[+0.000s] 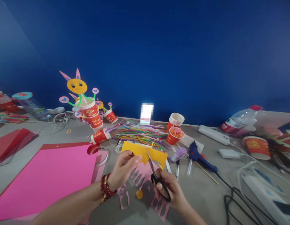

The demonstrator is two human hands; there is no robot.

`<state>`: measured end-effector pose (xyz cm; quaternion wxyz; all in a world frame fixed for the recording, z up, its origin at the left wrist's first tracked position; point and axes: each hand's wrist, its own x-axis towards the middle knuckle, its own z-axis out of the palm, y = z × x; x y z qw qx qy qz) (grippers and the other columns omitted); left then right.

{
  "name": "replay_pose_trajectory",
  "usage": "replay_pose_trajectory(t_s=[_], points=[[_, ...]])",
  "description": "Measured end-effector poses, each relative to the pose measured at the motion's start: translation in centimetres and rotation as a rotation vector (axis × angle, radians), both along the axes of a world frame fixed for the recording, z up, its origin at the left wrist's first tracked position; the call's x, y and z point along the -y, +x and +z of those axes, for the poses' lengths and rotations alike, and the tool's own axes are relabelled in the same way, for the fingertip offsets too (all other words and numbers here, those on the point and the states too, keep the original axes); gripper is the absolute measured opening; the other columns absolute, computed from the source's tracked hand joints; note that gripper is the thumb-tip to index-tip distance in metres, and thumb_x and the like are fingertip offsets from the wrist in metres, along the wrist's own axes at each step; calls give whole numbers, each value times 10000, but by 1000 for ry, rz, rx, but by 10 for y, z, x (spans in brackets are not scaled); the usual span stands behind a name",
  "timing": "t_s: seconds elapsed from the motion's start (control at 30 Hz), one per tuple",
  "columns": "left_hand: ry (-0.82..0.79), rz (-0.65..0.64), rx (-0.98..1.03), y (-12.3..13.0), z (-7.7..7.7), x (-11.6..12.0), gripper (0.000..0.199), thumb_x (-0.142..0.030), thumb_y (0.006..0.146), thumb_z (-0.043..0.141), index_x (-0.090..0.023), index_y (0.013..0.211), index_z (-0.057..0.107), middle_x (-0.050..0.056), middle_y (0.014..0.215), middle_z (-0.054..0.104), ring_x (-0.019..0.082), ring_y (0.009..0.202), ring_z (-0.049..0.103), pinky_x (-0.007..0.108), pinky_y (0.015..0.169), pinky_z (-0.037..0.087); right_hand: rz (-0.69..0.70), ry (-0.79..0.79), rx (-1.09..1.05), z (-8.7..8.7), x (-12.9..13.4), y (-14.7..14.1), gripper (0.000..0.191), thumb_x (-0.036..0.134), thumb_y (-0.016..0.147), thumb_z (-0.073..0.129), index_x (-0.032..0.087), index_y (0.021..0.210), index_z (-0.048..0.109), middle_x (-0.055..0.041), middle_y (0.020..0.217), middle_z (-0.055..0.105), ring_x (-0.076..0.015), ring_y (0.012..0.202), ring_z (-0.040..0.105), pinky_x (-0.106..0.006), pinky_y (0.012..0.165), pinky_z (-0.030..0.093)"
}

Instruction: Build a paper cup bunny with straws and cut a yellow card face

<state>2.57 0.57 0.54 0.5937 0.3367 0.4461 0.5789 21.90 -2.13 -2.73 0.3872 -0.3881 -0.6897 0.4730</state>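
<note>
My left hand (126,165) pinches a small yellow paper piece (145,158) that has a circle drawn on it. In my right hand (169,187) is a pair of scissors (156,178), fingers through the black handles, with the blades up against the small yellow piece. Behind it lies a larger yellow paper sheet (133,147) with a curved cut-out at its right side. Pink paper scraps (141,173) with cut-out shapes lie below my hands. A yellow paper disc (139,194) rests on the table between my wrists.
Pipe cleaners (140,132) are piled ahead, beside paper cups (175,135). A blue glue gun (202,159) with a black cord lies right. Pink sheets (53,175) cover the left side. A stacked-cup figure (88,109) stands at the back left.
</note>
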Motion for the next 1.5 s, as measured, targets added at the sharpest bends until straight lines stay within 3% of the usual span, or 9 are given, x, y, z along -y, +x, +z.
replay_pose_trajectory(t_s=[0.37, 0.57, 0.87, 1.07, 1.5], points=[[96, -111, -107, -6, 14, -4, 377, -417, 627, 825, -173, 553, 548, -51, 527, 509, 73, 497, 395, 203, 485, 339, 13, -9, -55, 5, -2, -1, 577, 786, 837, 476, 232, 674, 469, 9, 478, 523, -143, 387, 494, -241, 360, 353], [141, -161, -147, -11, 13, -5, 357, -412, 710, 779, -172, 576, 551, -45, 547, 492, 82, 517, 381, 213, 510, 337, 21, -66, -62, 5, -1, -1, 593, 804, 816, 487, 235, 649, 464, 16, 459, 512, -145, 376, 503, -245, 362, 372], [155, -191, -164, -14, 12, -6, 378, -405, 709, 798, -175, 573, 531, -56, 548, 454, 83, 526, 354, 217, 517, 320, 16, 3, -49, 4, -2, 0, 601, 784, 837, 468, 244, 574, 444, 5, 479, 491, -147, 388, 499, -238, 337, 336], [231, -252, -212, -19, 8, -9, 406, -445, 788, 733, -173, 592, 503, -69, 536, 390, 74, 513, 307, 219, 494, 263, 35, 36, -44, 1, -3, 2, 615, 774, 848, 474, 229, 564, 452, 13, 488, 472, -132, 404, 489, -228, 363, 366], [298, -335, -281, -25, 9, -14, 361, -406, 883, 645, -181, 653, 482, -62, 583, 386, 84, 548, 310, 230, 520, 263, 62, -38, -71, 0, -3, 2, 575, 780, 832, 495, 236, 662, 420, 40, 468, 482, -122, 359, 502, -205, 342, 378]])
